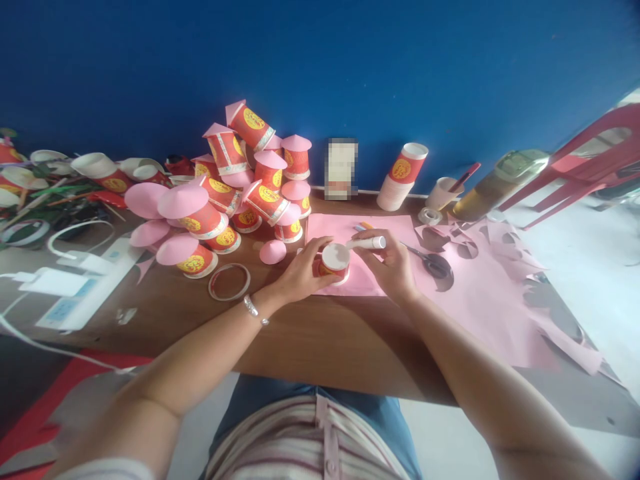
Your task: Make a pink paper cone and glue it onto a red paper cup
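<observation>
My left hand (299, 272) is wrapped round a red paper cup (335, 256) that stands upside down, its white base facing up. In my right hand (393, 268) is a white glue stick (371, 243), held nearly level with one end at the edge of the cup's base. Beneath the cup lies a sheet of pink paper (320, 230). A small pink paper cone (273, 252) rests on the table left of the cup. Black scissors (436, 265) lie just right of my right hand.
Red cups with pink cone roofs (270, 200) are piled at left. A tape roll (229, 282) and a power strip (75, 300) lie nearer. Stacked cups (403, 177), a bottle (495, 183) and a phone-like blurred object (341, 167) stand behind. Pink scraps (500, 313) cover the right side.
</observation>
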